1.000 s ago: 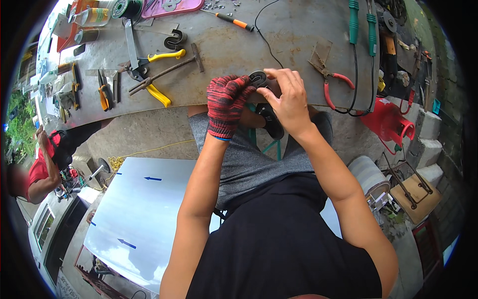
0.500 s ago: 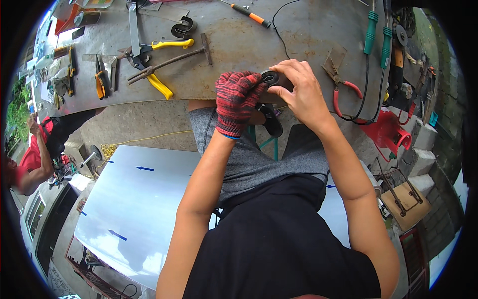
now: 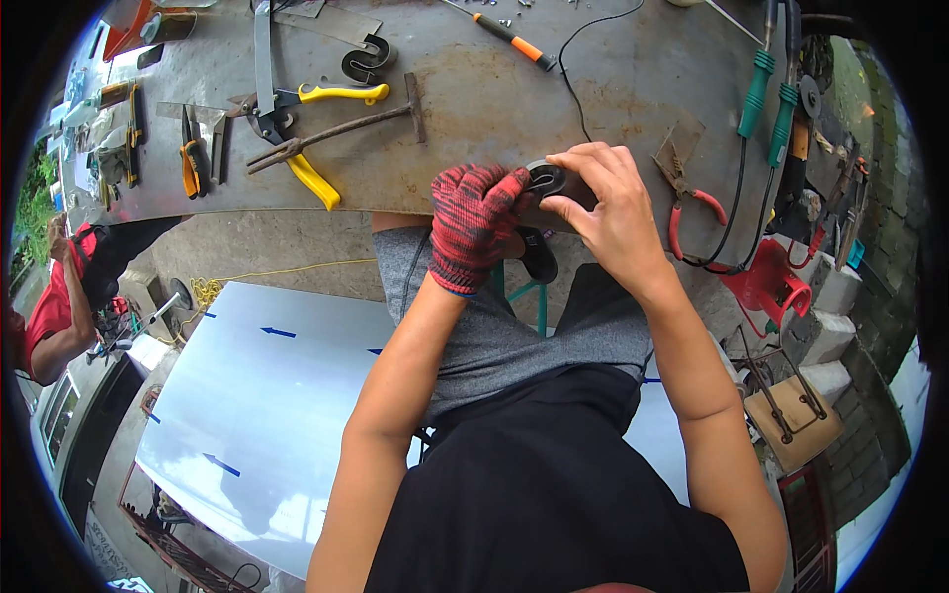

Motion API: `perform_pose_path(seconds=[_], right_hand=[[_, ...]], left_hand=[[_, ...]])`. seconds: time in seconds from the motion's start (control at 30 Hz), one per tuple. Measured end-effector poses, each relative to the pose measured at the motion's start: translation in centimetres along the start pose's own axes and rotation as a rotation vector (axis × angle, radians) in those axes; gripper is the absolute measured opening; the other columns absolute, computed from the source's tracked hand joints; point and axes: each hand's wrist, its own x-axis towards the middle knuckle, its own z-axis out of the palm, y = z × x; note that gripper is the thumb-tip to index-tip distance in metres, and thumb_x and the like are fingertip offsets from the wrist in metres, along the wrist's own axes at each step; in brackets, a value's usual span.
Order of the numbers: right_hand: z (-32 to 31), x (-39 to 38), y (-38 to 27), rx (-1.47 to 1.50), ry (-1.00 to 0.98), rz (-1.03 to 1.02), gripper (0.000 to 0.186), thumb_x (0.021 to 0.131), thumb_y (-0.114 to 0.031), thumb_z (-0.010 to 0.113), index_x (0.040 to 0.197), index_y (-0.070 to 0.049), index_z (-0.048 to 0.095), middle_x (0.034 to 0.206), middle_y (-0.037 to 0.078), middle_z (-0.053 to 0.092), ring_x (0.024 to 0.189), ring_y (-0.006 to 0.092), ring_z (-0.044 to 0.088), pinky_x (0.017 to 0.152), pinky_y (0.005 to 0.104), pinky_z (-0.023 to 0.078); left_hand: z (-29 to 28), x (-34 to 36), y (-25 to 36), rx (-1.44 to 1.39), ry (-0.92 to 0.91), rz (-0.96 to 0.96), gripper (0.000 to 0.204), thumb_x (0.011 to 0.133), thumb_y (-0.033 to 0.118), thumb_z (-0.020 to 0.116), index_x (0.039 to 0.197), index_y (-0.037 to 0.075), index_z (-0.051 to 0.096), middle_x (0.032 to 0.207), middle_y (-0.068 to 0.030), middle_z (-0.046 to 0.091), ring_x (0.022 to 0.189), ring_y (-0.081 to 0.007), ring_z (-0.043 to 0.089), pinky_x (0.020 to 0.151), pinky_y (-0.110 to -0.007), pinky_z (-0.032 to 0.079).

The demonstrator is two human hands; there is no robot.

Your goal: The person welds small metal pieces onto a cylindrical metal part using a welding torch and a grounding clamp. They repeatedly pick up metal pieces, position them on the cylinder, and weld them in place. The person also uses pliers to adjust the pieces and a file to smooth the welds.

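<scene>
In a red-and-black knitted glove, my left hand (image 3: pixel 473 225) is closed on a bent dark metal strip (image 3: pixel 546 180) with a curled end. My bare right hand (image 3: pixel 615 212) grips the same strip from the other side, thumb below and fingers above. Both hands are at the near edge of the metal worktable (image 3: pixel 474 109), and the fingers hide part of the strip. A similar S-shaped metal strip (image 3: pixel 368 63) lies farther back on the tabletop, to the left.
Yellow-handled snips (image 3: pixel 314 182), a T-handled rod (image 3: pixel 346 128) and orange-black pliers (image 3: pixel 194 163) lie to the left. An orange screwdriver (image 3: pixel 514 42) is at the back. Red-handled pliers (image 3: pixel 680 203) and green-handled cable holders (image 3: pixel 759 89) are right. Another person (image 3: pixel 59 306) is far left.
My view has shifted slightly, so the table and tools sit a little lower. Both hands still hold the metal strip, whose curled end now shows more.
</scene>
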Motion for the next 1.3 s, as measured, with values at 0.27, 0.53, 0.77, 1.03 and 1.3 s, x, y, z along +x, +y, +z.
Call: perform_pose_path(seconds=[0.27,0.53,0.77,1.03,1.3], right_hand=[[0.1,0.1,0.1,0.026,0.005,0.006,0.043,0.077,-0.014,0.088,0.117,-0.003,0.074,0.113,0.007,0.07,0.105,0.0298,0.06,0.093,0.0414,0.051],[0.0,-0.2,0.4,0.048,-0.009,0.019,0.044,0.076,-0.014,0.088,0.116,-0.004,0.073,0.113,0.008,0.07,0.106,0.0315,0.06,0.094,0.0423,0.051],[0.4,-0.2,1.3,-0.006,0.031,-0.074,0.043,0.077,-0.017,0.087,0.116,-0.005,0.073,0.112,0.008,0.07,0.104,0.0323,0.061,0.095,0.0421,0.051],[-0.8,-0.8,1.1,0.028,0.13,-0.025,0.05,0.086,-0.029,0.086,0.128,-0.007,0.072,0.117,0.008,0.072,0.105,0.0295,0.063,0.093,0.041,0.051],[-1.3,-1.3,0.5,0.052,0.152,0.094,0.023,0.099,-0.013,0.069,0.12,-0.006,0.075,0.112,0.009,0.073,0.1,0.0273,0.064,0.092,0.0395,0.051]], left_hand=[[-0.8,0.3,0.5,0.059,-0.092,-0.015,0.049,0.076,0.007,0.086,0.121,0.015,0.071,0.105,-0.0038,0.074,0.089,-0.0271,0.067,0.079,-0.043,0.049],[-0.8,0.4,0.4,0.028,-0.127,-0.022,0.046,0.075,0.008,0.085,0.12,0.015,0.075,0.104,-0.0058,0.074,0.087,-0.0279,0.069,0.075,-0.042,0.051],[-0.4,1.5,-0.5,-0.057,-0.054,0.073,0.041,0.076,0.003,0.084,0.116,0.01,0.076,0.091,-0.0115,0.073,0.075,-0.0314,0.07,0.065,-0.042,0.054],[-0.4,2.1,0.0,-0.129,-0.066,0.005,0.04,0.076,0.01,0.087,0.115,0.014,0.079,0.083,-0.0154,0.072,0.069,-0.0334,0.07,0.06,-0.042,0.055],[-0.5,1.7,-0.2,-0.016,-0.018,0.058,0.037,0.08,0.011,0.086,0.117,0.013,0.08,0.089,-0.0157,0.072,0.077,-0.0343,0.068,0.07,-0.043,0.055]])
